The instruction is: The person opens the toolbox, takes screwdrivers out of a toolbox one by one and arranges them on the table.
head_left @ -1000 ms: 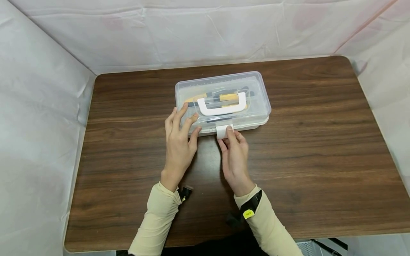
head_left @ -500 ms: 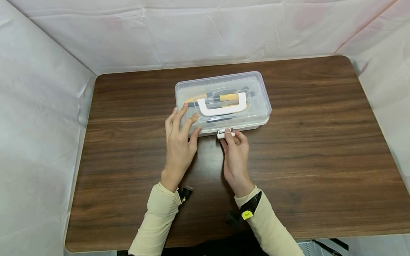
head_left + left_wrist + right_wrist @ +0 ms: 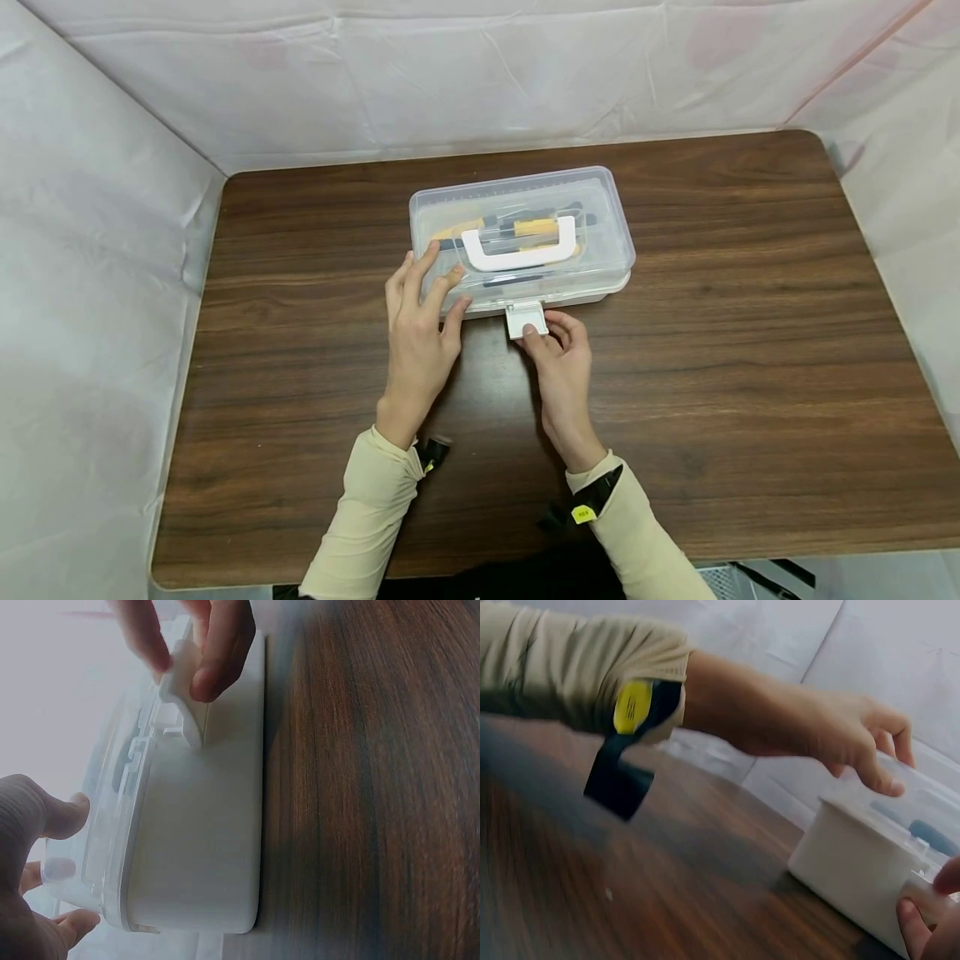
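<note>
- Your L hand (image 3: 420, 337) is spread over the L end of the box lid, fingers apart, thumb near the front edge; can't tell if every fingertip touches.
- Your R hand (image 3: 562, 367) pinches the white, flat plastic latch (image 3: 527, 315) at the box's front edge, thumb on its outer end, fingers curled behind.
- Latch stands out from the front wall at an angle; L wrist view shows a gap b/w its lower edge & the wall.
- The box itself: rectangular plastic case w/ clear lid & white base (image 3: 199, 832), sitting upright on the dark brown wood-grain table (image 3: 750, 350), toward the far side, approx. mid-width, turned slightly.
- Lid is down on the base; 1 white U-shaped handle (image 3: 519, 263) lies over its middle.
- Thru the lid you see yellow & dark slim items (image 3: 535, 227); details too hazy to ID.
- Your 2 arms wear pale yellow fabric sleeves (image 3: 360, 517), w/ black wrist straps (image 3: 600, 490); the R strap has a yellow tag (image 3: 582, 515).
- White wrinkled sheeting (image 3: 480, 75) stands behind the table & at both sides.
</note>
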`<state>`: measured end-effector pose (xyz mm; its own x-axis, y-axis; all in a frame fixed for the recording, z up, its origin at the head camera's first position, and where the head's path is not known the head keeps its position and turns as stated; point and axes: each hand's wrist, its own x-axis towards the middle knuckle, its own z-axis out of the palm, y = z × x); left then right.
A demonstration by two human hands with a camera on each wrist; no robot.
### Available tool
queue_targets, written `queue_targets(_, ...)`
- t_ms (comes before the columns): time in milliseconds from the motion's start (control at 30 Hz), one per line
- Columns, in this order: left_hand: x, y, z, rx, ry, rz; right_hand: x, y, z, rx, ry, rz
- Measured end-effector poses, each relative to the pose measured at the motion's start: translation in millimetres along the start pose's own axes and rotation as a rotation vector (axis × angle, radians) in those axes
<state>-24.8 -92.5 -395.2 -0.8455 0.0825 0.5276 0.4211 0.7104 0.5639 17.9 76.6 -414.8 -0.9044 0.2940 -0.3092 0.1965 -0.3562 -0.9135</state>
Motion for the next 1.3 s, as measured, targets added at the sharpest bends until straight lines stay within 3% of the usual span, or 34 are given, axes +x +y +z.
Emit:
queue_targets(133, 0.6, -0.6, 0.0, -0.002, 0.005, -0.001, 2, 4, -6, -0.177, -0.024, -0.091)
queue_targets(400, 0.7, -1.0, 0.3, -0.002, 0.009, -0.007, 8, 11, -15, -0.747, -0.010, -0.388)
queue_targets(567, 0.6, -1.9, 1.1, -0.008, 0.015, -0.006, 12, 15, -13, -0.937, 0.052, -0.542)
queue_targets(700, 0.5, -3.1, 1.5, -0.014, 0.023, -0.001, 12, 19, -11, -0.952, 0.068, -0.584)
queue_targets(967, 0.9, -4.6, 1.0, -0.018, 0.015, 0.014, 15, 17, -18, -0.872, 0.040, -0.611)
queue_targets(1167, 3.4, -17.5, -7.6, -0.062, -0.019, 0.074, 18, 8, -46, -0.817, 0.146, -0.638)
queue_targets(1300, 2.5, -27.4, -11.1, -0.115, -0.039, 0.091, 29, -4, -71, -0.715, 0.224, -0.682)
